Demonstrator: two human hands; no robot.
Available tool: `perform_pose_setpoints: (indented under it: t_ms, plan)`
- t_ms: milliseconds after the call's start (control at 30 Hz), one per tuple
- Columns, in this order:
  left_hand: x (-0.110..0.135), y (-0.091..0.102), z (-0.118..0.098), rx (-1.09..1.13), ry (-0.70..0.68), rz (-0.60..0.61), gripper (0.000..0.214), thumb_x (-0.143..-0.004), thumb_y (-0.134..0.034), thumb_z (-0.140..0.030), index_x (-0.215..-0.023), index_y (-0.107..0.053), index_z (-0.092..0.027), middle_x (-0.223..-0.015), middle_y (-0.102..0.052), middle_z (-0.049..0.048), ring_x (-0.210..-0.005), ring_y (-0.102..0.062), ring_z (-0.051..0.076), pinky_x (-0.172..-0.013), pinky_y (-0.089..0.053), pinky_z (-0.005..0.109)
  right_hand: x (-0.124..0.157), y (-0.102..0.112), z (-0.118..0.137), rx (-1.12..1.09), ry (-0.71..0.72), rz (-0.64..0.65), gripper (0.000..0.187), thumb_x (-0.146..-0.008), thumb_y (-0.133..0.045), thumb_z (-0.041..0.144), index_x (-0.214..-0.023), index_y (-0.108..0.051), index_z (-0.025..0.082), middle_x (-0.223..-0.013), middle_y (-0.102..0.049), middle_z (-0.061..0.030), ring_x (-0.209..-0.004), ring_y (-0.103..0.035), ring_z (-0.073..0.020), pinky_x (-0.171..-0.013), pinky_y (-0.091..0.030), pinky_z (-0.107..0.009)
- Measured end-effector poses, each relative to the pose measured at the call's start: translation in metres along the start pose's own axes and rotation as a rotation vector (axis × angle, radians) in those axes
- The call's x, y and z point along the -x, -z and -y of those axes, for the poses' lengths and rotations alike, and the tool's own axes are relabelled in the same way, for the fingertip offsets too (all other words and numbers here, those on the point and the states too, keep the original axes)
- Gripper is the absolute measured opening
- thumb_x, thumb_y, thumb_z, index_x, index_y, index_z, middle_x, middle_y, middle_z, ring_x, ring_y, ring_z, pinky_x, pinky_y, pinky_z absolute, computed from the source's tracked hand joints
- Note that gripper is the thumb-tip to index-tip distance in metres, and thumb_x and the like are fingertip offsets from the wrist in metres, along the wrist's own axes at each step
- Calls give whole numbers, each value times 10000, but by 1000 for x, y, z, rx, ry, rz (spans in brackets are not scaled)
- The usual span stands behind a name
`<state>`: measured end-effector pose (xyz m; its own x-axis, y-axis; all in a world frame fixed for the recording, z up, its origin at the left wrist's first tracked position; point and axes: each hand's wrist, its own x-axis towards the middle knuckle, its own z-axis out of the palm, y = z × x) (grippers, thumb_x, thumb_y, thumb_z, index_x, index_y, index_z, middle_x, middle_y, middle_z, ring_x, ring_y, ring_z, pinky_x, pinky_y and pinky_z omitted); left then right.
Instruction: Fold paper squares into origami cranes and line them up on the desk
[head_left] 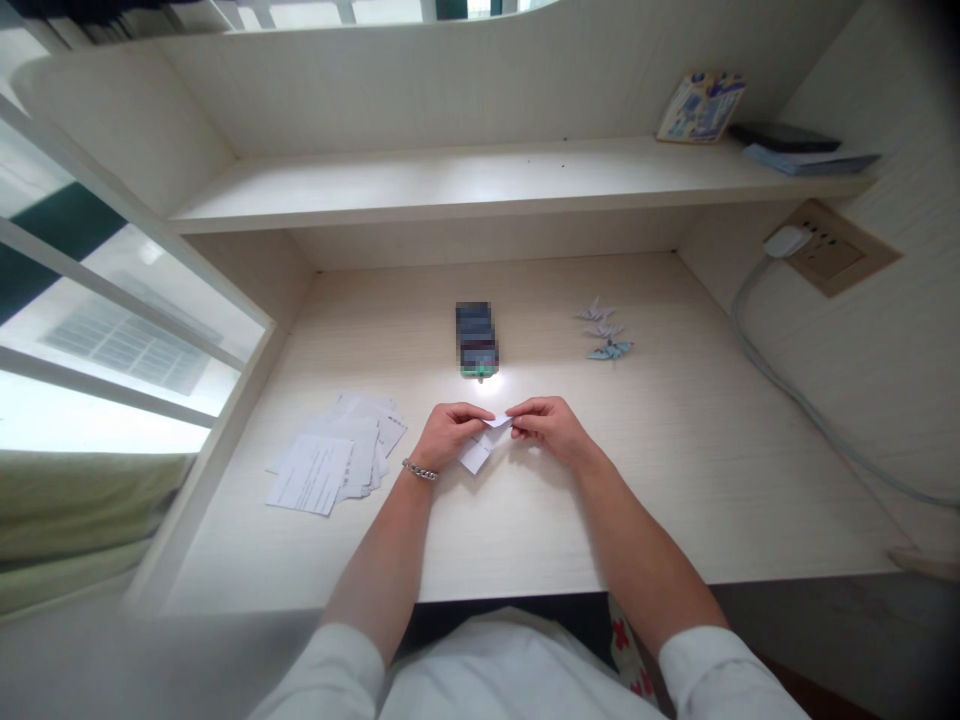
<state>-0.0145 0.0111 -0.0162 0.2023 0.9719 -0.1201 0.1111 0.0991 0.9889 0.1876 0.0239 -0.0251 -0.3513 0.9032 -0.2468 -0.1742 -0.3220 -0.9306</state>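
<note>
Diagonally, the paper (475, 456) runs lengthwise, far end rightward.

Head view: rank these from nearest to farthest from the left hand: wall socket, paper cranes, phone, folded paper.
1. Folded paper, pinched in the left hand.
2. Phone, just beyond it.
3. Paper cranes, right side of the desk.
4. Wall socket, far right wall.
</note>
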Motion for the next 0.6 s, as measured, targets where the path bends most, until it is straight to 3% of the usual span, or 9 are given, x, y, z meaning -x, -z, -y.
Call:
perform_pose_setpoints:
  t_ms: [300,600]
  plan:
    - [0,0,-7,-78,-50,9,186,-714,-603,-241,-807,-728,-140,-761,-692,60,-654,-574,134,-569,-408,224,1,-4,5,-97,5,-44,199,-576,-749,227,-756,-712,150,-591,-665,-29,-561,-627,-143,-536,-466,-243]
    - [1,-1,-12,-73,-68,15,184,-732,-603,-264,-811,-714,-140,-793,-685,61,-686,-583,138,-596,-424,225,4,-4,7,-5,55,-35,232,-610,-729,256,-821,-706,163,-640,-681,-29,-608,-638,-150,-594,-488,-264]
